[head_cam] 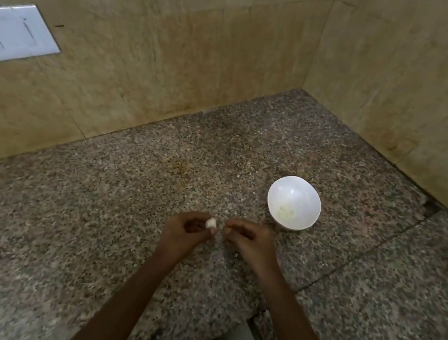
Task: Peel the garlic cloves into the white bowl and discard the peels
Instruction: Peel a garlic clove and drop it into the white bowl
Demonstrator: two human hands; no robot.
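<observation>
Garlic clove [211, 223] pinched at fingertips of left hand [185, 228], over granite counter [90, 208]; right hand [249, 238] curled just beside, contents impossible to tell; white bowl [286, 187] nearby on the right, holding pale peeled pieces.

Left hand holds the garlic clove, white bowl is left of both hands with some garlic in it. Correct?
Wrong side. In the head view the white bowl sits right of the right hand, not left of both hands. The left hand does hold the garlic clove, and the bowl does have garlic pieces in it.
</observation>
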